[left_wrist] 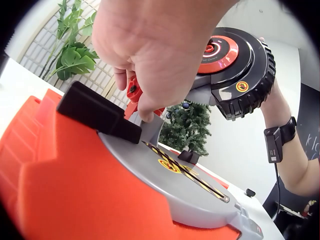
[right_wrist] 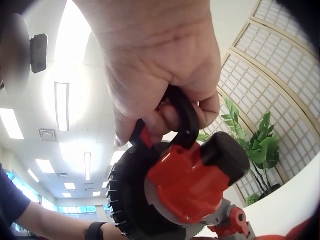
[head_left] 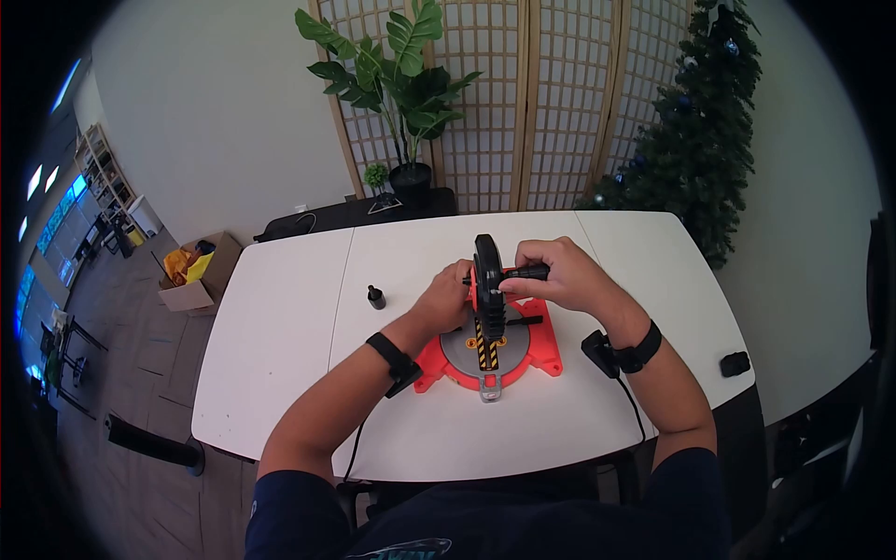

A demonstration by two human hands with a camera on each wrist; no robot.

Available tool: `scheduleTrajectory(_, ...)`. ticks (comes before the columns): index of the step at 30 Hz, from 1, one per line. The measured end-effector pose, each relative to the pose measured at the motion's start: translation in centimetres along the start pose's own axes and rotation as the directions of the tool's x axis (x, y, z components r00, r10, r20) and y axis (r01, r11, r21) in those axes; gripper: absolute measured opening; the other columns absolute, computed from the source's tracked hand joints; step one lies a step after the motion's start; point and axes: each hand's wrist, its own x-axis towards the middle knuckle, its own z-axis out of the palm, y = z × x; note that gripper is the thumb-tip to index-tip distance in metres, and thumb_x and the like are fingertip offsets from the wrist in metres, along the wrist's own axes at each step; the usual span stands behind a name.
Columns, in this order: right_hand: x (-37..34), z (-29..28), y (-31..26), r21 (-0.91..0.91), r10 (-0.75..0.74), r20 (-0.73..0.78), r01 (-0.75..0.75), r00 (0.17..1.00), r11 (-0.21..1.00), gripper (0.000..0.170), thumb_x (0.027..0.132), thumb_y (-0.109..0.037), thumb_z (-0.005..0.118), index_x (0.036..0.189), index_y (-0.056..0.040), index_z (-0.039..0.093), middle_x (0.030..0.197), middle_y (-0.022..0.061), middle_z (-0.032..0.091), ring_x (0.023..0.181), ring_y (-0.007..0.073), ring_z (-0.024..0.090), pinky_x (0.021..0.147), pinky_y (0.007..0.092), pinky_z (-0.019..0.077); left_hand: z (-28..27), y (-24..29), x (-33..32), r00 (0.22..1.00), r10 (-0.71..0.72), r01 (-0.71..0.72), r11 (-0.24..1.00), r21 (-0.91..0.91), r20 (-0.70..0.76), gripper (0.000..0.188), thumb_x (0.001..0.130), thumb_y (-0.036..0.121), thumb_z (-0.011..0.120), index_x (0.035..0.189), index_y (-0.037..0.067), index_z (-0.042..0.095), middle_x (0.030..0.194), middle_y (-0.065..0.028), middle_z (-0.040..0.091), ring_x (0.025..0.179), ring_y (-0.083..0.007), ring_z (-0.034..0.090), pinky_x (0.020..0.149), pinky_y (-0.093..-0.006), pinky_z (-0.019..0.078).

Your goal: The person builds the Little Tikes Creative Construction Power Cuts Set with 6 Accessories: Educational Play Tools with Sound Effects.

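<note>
A toy miter saw with a red base [head_left: 544,357] and a grey round turntable [head_left: 455,349] stands on the white table. Its saw head, with a black ribbed blade guard [left_wrist: 240,70], is raised over the yellow-and-black striped slot [left_wrist: 187,172]. My right hand [head_left: 571,273] grips the black loop handle [right_wrist: 187,120], fingers curled through it above the red motor housing [right_wrist: 187,182]. On the other side, my left hand [head_left: 441,303] holds the red hinge part [left_wrist: 132,92] behind the guard between thumb and fingers; the palm hides much of that hold.
Left of the saw stands a small black bottle-shaped piece [head_left: 376,298]. Near the table's right edge lies a small black object [head_left: 735,364]. Cables run from both wrist cameras toward the front edge. Behind are a potted plant [head_left: 411,177], folding screen [head_left: 569,103] and decorated tree [head_left: 695,140].
</note>
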Motion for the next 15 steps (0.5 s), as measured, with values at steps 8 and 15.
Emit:
scheduleTrajectory(8,-0.3,-0.2,-0.4,-0.026,-0.029,-0.022,0.028,0.999,0.999,0.041,0.083,-0.036,0.081,0.073,-0.0013,0.061,0.055,0.0072,0.054,0.050,0.0166,0.047,0.051,0.0303,0.0372,0.0,-0.5,-0.2,1.000,0.018,-0.019,0.999,0.033,0.011,0.054,0.077,0.008,0.078,0.127,0.010,0.057,0.119,-0.0163,0.059,0.113,-0.0395,0.056,0.095,-0.0475,0.0475)
scheduleTrajectory(15,-0.5,-0.4,0.1,0.007,-0.082,-0.047,0.082,0.996,0.997,0.036,0.080,-0.029,0.084,0.075,-0.0008,0.062,0.060,0.0081,0.056,0.055,0.0181,0.050,0.055,0.0312,0.0399,-2.0,1.8,-0.1,0.984,-0.161,0.165,0.985,-0.055,0.076,0.059,0.079,0.006,0.075,0.132,0.006,0.049,0.119,-0.0184,0.060,0.114,-0.0339,0.060,0.096,-0.0418,0.0506)
